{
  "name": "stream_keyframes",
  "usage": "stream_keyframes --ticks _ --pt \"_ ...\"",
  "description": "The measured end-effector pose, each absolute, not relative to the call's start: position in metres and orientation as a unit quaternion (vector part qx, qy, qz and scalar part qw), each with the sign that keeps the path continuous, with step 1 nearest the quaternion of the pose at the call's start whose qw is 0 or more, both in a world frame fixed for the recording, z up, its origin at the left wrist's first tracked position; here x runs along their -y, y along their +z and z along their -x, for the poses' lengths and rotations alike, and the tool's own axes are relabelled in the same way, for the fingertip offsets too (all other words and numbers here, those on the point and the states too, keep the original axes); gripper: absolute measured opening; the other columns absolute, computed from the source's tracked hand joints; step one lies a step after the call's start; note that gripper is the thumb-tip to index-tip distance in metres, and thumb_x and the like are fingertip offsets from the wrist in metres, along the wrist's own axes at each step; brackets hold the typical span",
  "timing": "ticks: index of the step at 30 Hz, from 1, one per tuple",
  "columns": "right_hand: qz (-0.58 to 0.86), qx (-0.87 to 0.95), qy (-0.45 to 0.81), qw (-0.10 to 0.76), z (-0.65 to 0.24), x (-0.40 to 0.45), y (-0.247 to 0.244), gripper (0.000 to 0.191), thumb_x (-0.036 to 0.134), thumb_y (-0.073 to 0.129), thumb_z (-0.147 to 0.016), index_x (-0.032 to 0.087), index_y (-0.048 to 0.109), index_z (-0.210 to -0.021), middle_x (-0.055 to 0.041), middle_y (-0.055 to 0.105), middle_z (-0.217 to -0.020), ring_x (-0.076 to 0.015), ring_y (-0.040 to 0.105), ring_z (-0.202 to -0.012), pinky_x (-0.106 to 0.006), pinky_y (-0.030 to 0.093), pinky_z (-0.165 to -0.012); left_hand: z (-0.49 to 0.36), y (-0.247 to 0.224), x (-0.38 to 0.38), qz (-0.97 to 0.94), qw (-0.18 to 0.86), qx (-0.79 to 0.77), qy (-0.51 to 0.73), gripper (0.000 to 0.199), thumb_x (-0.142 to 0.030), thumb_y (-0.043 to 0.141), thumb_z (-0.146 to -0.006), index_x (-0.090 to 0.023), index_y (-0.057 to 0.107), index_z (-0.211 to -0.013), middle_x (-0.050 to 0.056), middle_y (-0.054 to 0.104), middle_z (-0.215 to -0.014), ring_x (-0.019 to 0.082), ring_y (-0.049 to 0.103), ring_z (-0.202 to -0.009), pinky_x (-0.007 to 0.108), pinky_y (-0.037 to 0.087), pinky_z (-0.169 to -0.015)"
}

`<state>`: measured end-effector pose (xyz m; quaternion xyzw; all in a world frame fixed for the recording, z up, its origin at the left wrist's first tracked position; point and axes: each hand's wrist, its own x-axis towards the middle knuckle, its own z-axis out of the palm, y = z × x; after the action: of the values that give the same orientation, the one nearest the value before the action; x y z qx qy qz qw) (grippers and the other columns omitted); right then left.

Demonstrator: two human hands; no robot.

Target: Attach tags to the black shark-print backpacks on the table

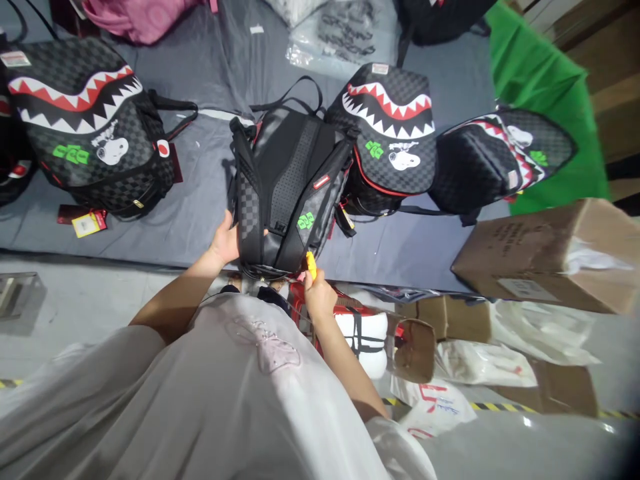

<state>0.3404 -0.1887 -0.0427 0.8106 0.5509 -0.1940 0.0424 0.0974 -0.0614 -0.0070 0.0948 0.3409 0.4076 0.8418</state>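
Note:
A black checkered backpack [287, 177] lies on the grey-covered table, its padded back panel and shoulder straps facing up. My left hand [226, 241] is at its left side, thumb apart. The fingers pass beneath the left shoulder strap [250, 223], and a fingertip shows past the strap's inner edge. Closed around a small yellow tool [311, 265], my right hand [320, 295] is at the backpack's lower right corner. That tool looks like thread snips, but its blades are not visible. Green printed patches [305, 221] mark the backpack's side near the right strap.
Shark-mouth backpacks flank it: one on the left [83, 127], one touching on the right [387, 133], another tipped over [500, 160]. A cardboard box [530, 250] stands at the table's right end. Below are cartons [413, 350] and plastic bags [483, 363]. Plastic-wrapped goods [345, 33] lie behind.

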Motion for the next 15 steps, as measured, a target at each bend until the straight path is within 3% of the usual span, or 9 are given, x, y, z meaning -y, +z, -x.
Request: stream_keyframes --ticks 5,15 --pt "-0.811 -0.552 -0.192 0.033 -0.342 0.193 -0.037 0.038 0.044 0.035 -0.105 0.014 0.054 -0.118 -0.0077 0.069 -0.079 -0.0159 0.059 -0.063 -0.028 0.018 -0.055 -0.099 -0.008 0.063 -0.107 0.826 -0.342 0.436 0.076 -0.072 0.028 -0.093 -0.014 0.053 -0.135 0.015 0.072 -0.114 0.032 0.066 -0.113 0.053 0.048 -0.103" --pt "-0.822 -0.520 -0.233 -0.009 -0.344 0.225 -0.017 0.038 0.038 0.033 -0.106 0.014 0.056 -0.124 -0.0083 0.069 -0.082 -0.0160 0.054 -0.063 -0.027 0.021 -0.058 -0.099 -0.006 0.045 -0.136 0.831 -0.320 0.434 0.088 -0.081 0.028 -0.087 -0.012 0.054 -0.134 0.016 0.071 -0.117 0.033 0.061 -0.122 0.052 0.046 -0.107"
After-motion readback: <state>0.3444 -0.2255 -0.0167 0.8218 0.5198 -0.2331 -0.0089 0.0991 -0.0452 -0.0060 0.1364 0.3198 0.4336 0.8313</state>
